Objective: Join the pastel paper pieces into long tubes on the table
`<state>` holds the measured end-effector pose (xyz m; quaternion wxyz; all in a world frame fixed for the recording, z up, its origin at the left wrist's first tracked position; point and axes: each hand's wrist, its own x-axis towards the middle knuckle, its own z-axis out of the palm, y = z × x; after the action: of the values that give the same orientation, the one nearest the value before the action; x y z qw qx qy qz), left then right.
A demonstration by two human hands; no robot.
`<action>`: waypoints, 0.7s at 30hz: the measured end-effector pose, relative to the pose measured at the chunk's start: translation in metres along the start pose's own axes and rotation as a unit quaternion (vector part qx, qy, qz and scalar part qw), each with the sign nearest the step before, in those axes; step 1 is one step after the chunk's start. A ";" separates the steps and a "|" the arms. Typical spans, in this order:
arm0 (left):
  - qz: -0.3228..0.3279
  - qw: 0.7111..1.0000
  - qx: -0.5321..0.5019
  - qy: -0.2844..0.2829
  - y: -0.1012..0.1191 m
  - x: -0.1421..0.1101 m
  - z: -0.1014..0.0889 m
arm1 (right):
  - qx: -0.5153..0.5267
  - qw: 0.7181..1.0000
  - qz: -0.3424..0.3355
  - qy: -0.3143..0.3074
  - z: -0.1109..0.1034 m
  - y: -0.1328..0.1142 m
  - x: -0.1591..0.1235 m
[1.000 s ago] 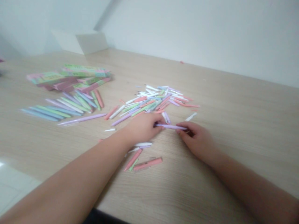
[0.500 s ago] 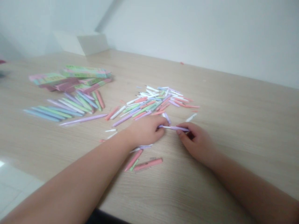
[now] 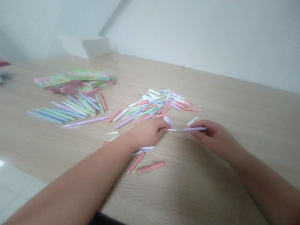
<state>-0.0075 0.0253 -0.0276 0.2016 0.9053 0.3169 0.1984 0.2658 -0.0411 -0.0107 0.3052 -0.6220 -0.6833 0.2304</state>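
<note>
My left hand [image 3: 150, 132] is closed, pinching a thin white refill [image 3: 172, 130] whose narrow dark tip points right. Its fingers partly hide the refill's other end. Facing it across a small gap is a purple pen barrel [image 3: 195, 128], held between the thumb and fingers of my right hand [image 3: 214, 136]. Just beyond my left hand spreads a pile of pen parts [image 3: 150, 106] in white, coral, green, blue and purple. Below my left wrist lie coral barrels [image 3: 151, 167] and small loose pieces. One white piece [image 3: 192, 121] rests beyond my right fingers.
At the left, whole-looking pastel pens [image 3: 75, 107] lie side by side, with a purple pen [image 3: 86, 122] in front. Behind them are stacked pink and green boxes [image 3: 90, 74]. A white folded card or box [image 3: 96, 47] stands by the wall on the wooden table [image 3: 234, 103].
My right hand has moved right with the purple barrel, which is now apart from the white refill. The refill's dark tip has come into view. My left hand keeps its pinch.
</note>
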 end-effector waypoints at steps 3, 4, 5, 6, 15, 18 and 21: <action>-0.003 1.000 0.002 -0.001 -0.001 0.000 0.000 | 0.020 1.000 0.002 0.008 -0.004 0.003 0.003; -0.004 1.000 0.005 -0.003 -0.001 0.000 0.000 | 0.010 1.000 0.001 0.014 -0.005 0.004 0.004; -0.006 1.000 0.007 -0.005 -0.001 0.000 0.001 | -0.008 1.000 -0.001 0.024 -0.004 0.006 0.004; -0.008 1.000 0.009 -0.005 -0.001 0.000 0.001 | -0.033 0.999 -0.006 0.038 -0.003 0.008 0.005; -0.026 1.000 0.004 -0.011 0.002 0.001 -0.003 | -0.320 0.936 -0.144 0.028 0.025 0.024 0.020; -0.028 1.000 0.003 -0.010 0.003 0.001 -0.003 | -0.290 0.948 -0.126 0.039 0.031 0.029 0.020; -0.028 1.000 -0.001 -0.006 0.002 0.000 -0.003 | -0.238 0.962 -0.113 0.069 0.031 0.032 0.018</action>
<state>-0.0075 0.0246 -0.0242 0.2102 0.8969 0.3410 0.1872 0.2658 -0.0177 -0.0530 0.2193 -0.6098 -0.7614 -0.0182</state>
